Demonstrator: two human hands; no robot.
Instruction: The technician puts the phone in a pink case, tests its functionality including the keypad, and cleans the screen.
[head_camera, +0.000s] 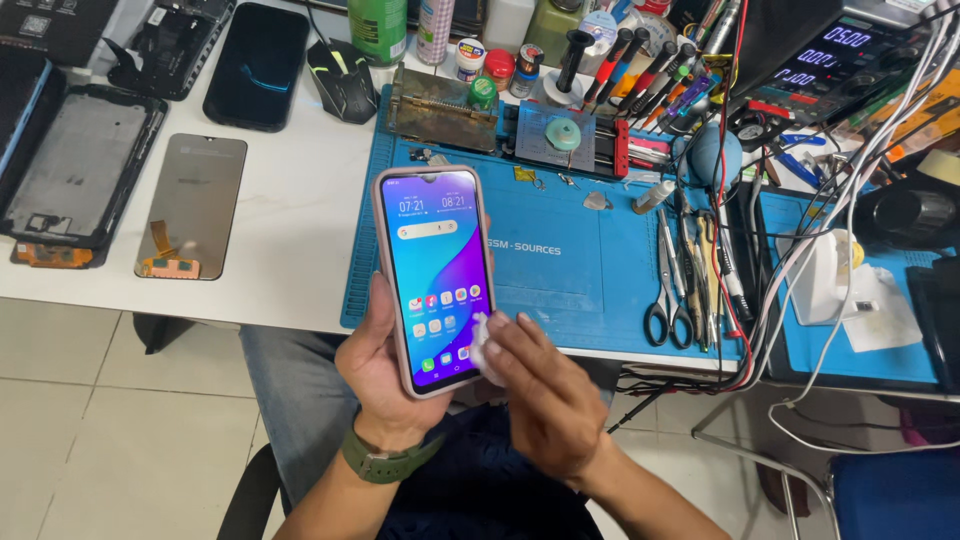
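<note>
My left hand (378, 368) holds a smartphone (435, 275) upright in front of me, its screen lit with a home screen of icons, in a pale pink case. My right hand (540, 385) presses a small white wad of cloth (483, 347) against the lower right edge of the phone's screen. A green watch strap (385, 462) sits on my left wrist. Both hands hover above my lap, just before the table's front edge.
A blue work mat (590, 260) covers the white table, with scissors (668, 290), tweezers and screwdrivers (640, 65) at its right. Loose phone screens and frames (190, 205) lie at the left. A power supply (830, 60) and tangled cables stand at the right.
</note>
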